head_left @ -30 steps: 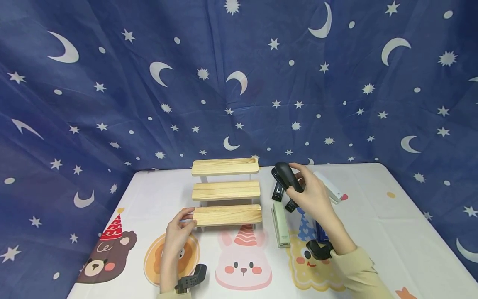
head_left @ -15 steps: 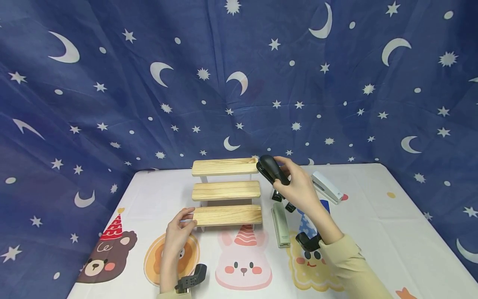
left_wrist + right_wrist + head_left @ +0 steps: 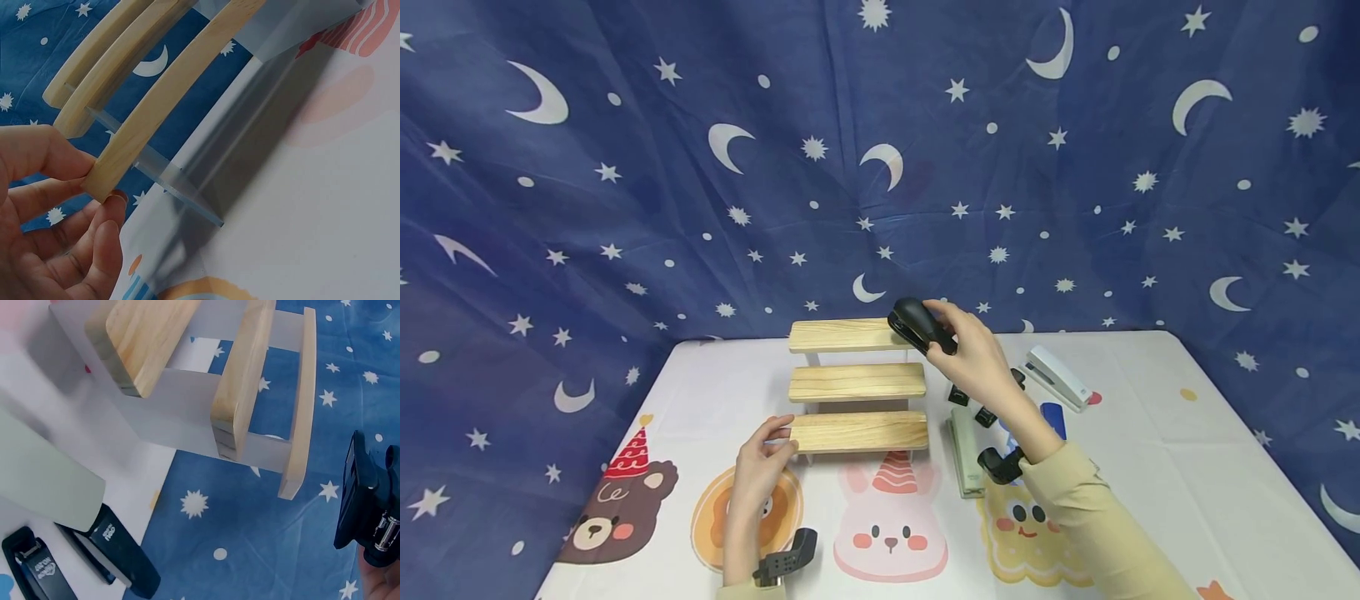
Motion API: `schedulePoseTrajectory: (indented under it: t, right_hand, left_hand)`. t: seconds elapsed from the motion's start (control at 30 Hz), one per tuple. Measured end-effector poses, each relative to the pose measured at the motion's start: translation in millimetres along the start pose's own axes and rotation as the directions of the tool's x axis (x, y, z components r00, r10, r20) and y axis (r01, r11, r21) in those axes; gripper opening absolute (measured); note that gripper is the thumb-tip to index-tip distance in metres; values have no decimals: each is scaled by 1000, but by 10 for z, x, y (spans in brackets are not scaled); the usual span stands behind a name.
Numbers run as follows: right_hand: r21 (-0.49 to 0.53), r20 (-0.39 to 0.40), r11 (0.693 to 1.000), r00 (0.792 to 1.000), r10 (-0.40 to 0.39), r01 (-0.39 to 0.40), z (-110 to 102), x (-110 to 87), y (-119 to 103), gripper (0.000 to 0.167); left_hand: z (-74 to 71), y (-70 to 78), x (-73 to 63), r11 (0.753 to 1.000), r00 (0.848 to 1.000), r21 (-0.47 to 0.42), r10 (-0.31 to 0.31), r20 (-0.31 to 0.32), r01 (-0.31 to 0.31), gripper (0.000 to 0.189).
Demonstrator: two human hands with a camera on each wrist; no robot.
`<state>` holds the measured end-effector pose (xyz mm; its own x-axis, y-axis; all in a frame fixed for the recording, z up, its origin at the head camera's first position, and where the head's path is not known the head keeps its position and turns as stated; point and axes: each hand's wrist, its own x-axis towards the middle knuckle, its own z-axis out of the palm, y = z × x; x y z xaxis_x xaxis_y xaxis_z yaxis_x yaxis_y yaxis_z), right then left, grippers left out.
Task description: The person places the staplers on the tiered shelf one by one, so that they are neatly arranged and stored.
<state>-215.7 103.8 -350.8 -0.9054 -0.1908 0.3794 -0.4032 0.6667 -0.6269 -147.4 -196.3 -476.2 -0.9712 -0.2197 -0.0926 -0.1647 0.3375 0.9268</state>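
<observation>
Presently holding black stapler (image 3: 916, 322) in right grip (image 3: 973, 358), raised near three-tier rack (image 3: 856, 383) by back edge of tabletop (image 3: 1150, 433); pinching lowest shelf (image 3: 859, 433) in left grip (image 3: 758, 462); showing nothing shelved; leaving green stapler (image 3: 967, 457), white stapler (image 3: 1057, 377), dark staplers (image 3: 128, 556), blue item (image 3: 1053, 418) toward right edge.

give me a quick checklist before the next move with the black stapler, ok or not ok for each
1. Black stapler held by the right grip: ok, thumb and fingers are around it.
2. Left grip on the bottom board: ok, it pinches the left end.
3. Firmness of that pinch: cannot tell, pressure does not show.
4. Black stapler resting on the top board: not ok, the right wrist view shows a gap between them.
5. Black stapler level: cannot tell, its slant in the head view may be a turn or a tilt.
6. Pale green stapler apart from the bottom board: ok, it lies to the right.
</observation>
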Motion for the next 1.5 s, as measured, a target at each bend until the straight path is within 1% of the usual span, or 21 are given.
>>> schedulePoseTrajectory:
  t: [0.1,0.33,0.47,0.7,0.87,1.17,1.3,1.5]
  right_hand:
    - [-19,13,1000,1000,-14,14,27,58,-20,56]
    - [-66,25,994,996,-83,84,98,220,-71,54]
    - [-81,63,989,991,-119,124,138,306,-96,53]
    - [-109,128,975,976,-179,193,235,439,-154,50]
    - [-106,175,972,966,-191,211,310,525,-237,51]
    - [-98,237,967,950,-205,233,459,655,-332,51]
    - [-96,252,966,944,-211,241,527,695,-348,51]
    - [-84,273,965,937,-218,249,642,752,-404,51]
  left_hand:
    - [3,4,1,1000,1000,6,3,-4,-3,44]
    - [7,5,8,1000,1000,7,4,-9,-4,44]
    - [6,-8,17,1000,1000,0,7,-8,-7,44]
    - [4,-21,23,1000,1000,6,4,-8,-4,44]
    - [-10,-15,14,1000,1000,4,6,0,-6,44]
    - [-9,5,3,1000,1000,-10,-1,0,1,44]
    - [0,7,1,1000,1000,-12,-1,10,1,45]
    - [-3,1,0,1000,1000,-9,6,5,-6,44]
